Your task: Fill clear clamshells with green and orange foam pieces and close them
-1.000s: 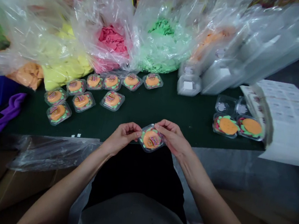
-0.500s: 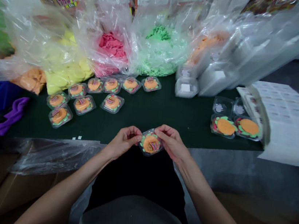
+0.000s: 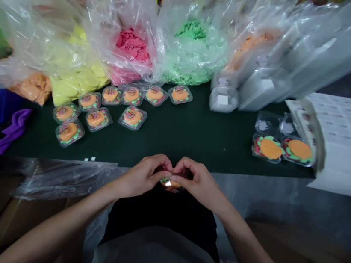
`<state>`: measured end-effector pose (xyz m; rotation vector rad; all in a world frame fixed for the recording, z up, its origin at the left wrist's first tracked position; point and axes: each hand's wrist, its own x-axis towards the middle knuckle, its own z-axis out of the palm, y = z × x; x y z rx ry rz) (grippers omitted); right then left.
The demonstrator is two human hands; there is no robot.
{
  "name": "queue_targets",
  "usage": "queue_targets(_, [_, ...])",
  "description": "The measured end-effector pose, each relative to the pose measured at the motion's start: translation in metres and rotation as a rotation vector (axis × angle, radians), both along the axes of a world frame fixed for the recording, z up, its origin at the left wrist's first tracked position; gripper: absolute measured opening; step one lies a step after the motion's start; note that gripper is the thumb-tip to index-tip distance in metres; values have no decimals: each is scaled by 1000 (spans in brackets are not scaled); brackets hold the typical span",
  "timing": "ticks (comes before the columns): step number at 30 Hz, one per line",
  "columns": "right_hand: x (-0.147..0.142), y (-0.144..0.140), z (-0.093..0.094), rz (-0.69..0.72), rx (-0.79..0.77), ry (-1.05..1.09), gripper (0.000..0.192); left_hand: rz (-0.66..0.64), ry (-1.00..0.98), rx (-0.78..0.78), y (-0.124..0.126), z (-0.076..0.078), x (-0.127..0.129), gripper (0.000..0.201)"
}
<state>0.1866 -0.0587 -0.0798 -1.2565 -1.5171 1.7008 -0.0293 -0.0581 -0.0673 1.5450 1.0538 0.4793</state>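
the left hand (image 3: 144, 175) curls over one side of a small clear plastic clamshell with an orange, green and red burger-shaped filling (image 3: 171, 185), fingertips pinching its edge; the right hand (image 3: 199, 182) pinches the other side, so the two hands meet over it and hide most of it. the case sits just past the near edge of the dark green table (image 3: 194, 138), above the lap.

going left to right on the table: a purple cloth (image 3: 3, 134) at the far left, an orange heap and a yellow heap in a clear bag (image 3: 69, 78), then a cluster of nine closed clamshells with labels on top (image 3: 101, 106), which look finished. behind them stand bags of pink pieces (image 3: 131, 48) and green pieces (image 3: 189, 51). further right lie stacks of empty clear cases (image 3: 223, 99), then two filled cases with no label and lids open (image 3: 283, 149), and a sheet of white stickers (image 3: 340, 127).

judging by this, nine packs are done, one is in hand being pressed closed, and the two open ones remain, with plenty of loose stock in the bags.
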Motion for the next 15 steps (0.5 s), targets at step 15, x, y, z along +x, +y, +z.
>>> queue_targets(15, [5, 28, 6, 52, 247, -22, 16, 2, -3, 168, 22, 4, 5, 9])
